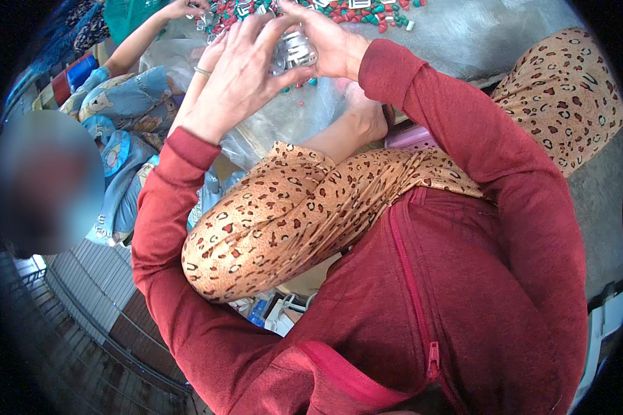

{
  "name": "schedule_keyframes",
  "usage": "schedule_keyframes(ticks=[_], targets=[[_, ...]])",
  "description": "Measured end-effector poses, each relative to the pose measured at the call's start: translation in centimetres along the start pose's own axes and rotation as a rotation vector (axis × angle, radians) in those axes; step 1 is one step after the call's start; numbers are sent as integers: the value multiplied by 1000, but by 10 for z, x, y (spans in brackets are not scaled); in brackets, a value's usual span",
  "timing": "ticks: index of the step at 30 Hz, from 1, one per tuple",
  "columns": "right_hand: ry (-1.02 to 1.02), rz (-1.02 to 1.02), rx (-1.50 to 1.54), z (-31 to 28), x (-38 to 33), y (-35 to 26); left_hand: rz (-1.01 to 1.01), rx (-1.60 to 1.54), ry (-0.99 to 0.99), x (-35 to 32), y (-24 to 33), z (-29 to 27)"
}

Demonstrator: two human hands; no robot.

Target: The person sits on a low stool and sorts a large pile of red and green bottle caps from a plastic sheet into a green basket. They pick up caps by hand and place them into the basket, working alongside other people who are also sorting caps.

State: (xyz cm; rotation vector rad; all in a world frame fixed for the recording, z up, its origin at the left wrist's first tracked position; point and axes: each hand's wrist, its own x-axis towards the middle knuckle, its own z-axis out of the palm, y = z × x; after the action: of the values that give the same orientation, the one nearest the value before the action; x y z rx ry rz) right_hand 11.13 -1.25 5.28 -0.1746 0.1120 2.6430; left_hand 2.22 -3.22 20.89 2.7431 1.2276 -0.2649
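At the top of the head view, my left hand [246,79] and my right hand [332,45] meet around a cluster of small clear and silvery pieces [295,50]. My left thumb presses along the lower side of the cluster, with the left fingers curled over its upper side. My right palm and fingers close on it from the right. Their exact kind cannot be made out. Just beyond my hands lie many small red, green and white pieces [356,12] on a sheet, partly hidden by my fingers.
Clear plastic sheeting [457,41] spreads under the pieces. At the left sits another person in blue patterned clothes [124,97], their hand [185,8] near the pile. My bent leg [256,228] and bare foot [363,121] lie below my hands. A green bag [131,17] is at upper left.
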Motion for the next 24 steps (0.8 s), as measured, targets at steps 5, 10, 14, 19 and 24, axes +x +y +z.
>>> schedule_keyframes(ticks=[5, 10, 14, 19, 24], targets=[[-342, -131, 31, 18, -18, -21, -42, -45, -51, 20, 31, -22], [-52, -154, 131, 30, -31, -37, -215, -391, -70, -12, 15, -17], [-215, -143, 136, -19, -8, -65, -378, -893, -857, -52, 28, -34], [63, -274, -57, -19, -39, -83, -322, -784, -699, -109, 53, -59], [93, -200, -90, -44, -51, -113, -211, -1017, -606, -123, 64, -67]])
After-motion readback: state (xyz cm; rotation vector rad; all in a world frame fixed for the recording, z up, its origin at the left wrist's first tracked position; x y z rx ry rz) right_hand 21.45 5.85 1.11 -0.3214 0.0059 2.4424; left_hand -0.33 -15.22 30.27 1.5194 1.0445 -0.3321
